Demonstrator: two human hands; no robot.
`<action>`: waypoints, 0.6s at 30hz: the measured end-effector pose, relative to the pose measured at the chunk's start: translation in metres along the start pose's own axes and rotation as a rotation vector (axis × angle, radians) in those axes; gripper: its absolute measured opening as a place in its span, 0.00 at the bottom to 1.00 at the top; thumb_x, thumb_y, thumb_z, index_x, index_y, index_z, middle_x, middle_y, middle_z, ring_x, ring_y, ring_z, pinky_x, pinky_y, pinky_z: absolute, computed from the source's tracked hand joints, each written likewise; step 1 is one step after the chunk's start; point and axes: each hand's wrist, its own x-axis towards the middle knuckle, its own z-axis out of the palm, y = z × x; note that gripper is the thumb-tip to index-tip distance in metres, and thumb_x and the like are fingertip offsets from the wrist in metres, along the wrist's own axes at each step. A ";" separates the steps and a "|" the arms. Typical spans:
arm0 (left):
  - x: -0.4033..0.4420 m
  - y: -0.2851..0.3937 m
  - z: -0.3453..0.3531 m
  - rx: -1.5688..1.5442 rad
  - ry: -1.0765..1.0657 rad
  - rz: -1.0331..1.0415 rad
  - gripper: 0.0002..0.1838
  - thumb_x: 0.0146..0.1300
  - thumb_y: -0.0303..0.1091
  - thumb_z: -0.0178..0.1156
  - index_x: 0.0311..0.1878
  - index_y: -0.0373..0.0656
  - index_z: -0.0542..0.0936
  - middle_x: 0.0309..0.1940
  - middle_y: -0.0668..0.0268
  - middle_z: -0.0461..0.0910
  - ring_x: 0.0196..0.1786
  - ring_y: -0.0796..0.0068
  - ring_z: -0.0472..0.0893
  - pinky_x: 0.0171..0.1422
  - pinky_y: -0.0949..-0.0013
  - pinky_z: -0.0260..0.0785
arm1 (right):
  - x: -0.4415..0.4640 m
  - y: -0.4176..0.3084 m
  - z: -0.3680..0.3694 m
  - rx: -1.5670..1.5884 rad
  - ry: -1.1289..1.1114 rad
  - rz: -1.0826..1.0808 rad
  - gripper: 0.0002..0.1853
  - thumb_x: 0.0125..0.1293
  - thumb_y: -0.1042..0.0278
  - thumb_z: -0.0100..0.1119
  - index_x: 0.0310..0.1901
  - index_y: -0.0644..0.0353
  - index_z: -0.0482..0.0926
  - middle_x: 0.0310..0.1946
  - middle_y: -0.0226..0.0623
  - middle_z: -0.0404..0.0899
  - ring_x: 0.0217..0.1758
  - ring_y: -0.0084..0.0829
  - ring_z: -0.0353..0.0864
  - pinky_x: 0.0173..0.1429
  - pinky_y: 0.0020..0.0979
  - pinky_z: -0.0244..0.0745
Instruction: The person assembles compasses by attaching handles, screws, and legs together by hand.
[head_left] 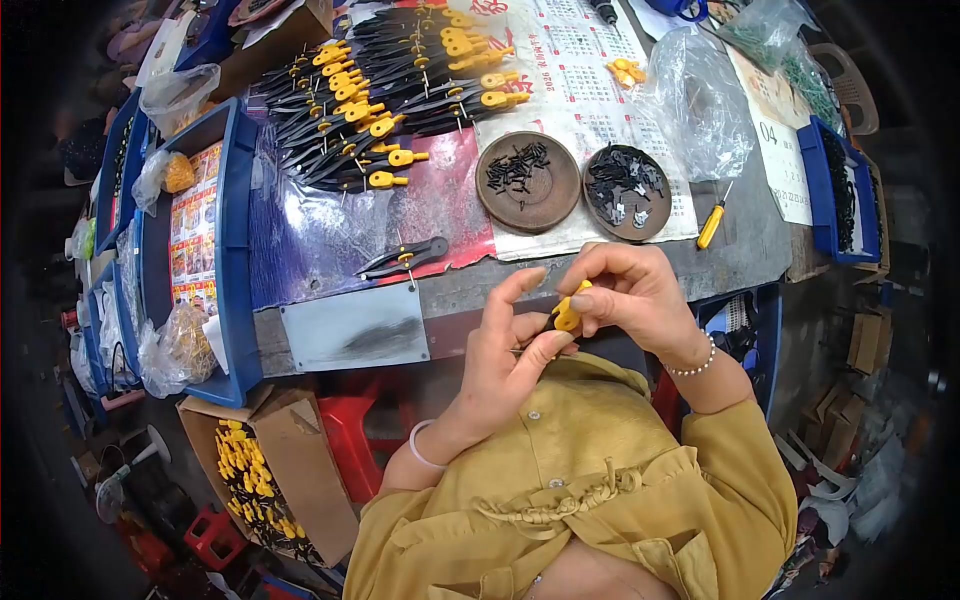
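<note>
Close to the body, past the table's front edge, my left hand (510,345) pinches a small black and yellow piece (567,314) from the left. The fingers of my right hand (620,295) close on the yellow end of the same piece. Beyond my hands stand two round brown dishes, one with thin black parts (537,197), the other with flat black and metallic parts (628,205). A single black tool-like piece (403,258) with a pin through it lies left of my hands. Rows of black pieces with yellow ends (380,100) cover the back left.
A yellow-handled screwdriver (712,226) lies right of the dishes, near a clear plastic bag (700,110). Blue trays (237,250) line the left side, another blue bin (838,190) stands at the right. A cardboard box (310,450) of yellow and black pieces sits below left.
</note>
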 end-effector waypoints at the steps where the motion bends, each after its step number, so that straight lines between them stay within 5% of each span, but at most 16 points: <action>1: 0.001 0.002 0.000 -0.002 0.002 0.003 0.30 0.66 0.23 0.54 0.67 0.38 0.53 0.34 0.58 0.82 0.38 0.76 0.82 0.41 0.75 0.74 | 0.002 0.001 -0.004 -0.003 -0.002 0.000 0.05 0.63 0.74 0.59 0.38 0.67 0.78 0.29 0.33 0.80 0.26 0.18 0.77 0.30 0.19 0.73; 7: 0.000 0.012 -0.002 0.112 -0.087 -0.072 0.30 0.65 0.22 0.54 0.66 0.37 0.52 0.38 0.57 0.82 0.39 0.71 0.83 0.45 0.70 0.76 | 0.004 0.007 -0.004 0.016 -0.053 0.020 0.05 0.65 0.73 0.57 0.37 0.66 0.77 0.28 0.32 0.79 0.27 0.15 0.75 0.30 0.17 0.72; 13: -0.004 -0.001 0.004 -0.121 0.040 0.078 0.31 0.65 0.20 0.53 0.67 0.40 0.51 0.38 0.54 0.81 0.38 0.69 0.83 0.45 0.69 0.76 | 0.000 0.007 0.008 -0.154 -0.001 -0.107 0.06 0.67 0.72 0.56 0.37 0.67 0.76 0.28 0.31 0.78 0.26 0.14 0.74 0.30 0.17 0.72; 18: 0.002 0.011 -0.004 -0.336 -0.030 -0.148 0.29 0.65 0.22 0.53 0.67 0.38 0.52 0.40 0.53 0.81 0.39 0.67 0.83 0.47 0.67 0.76 | 0.006 0.008 0.005 0.004 -0.011 0.039 0.07 0.66 0.71 0.56 0.38 0.68 0.76 0.27 0.32 0.79 0.25 0.15 0.75 0.29 0.18 0.73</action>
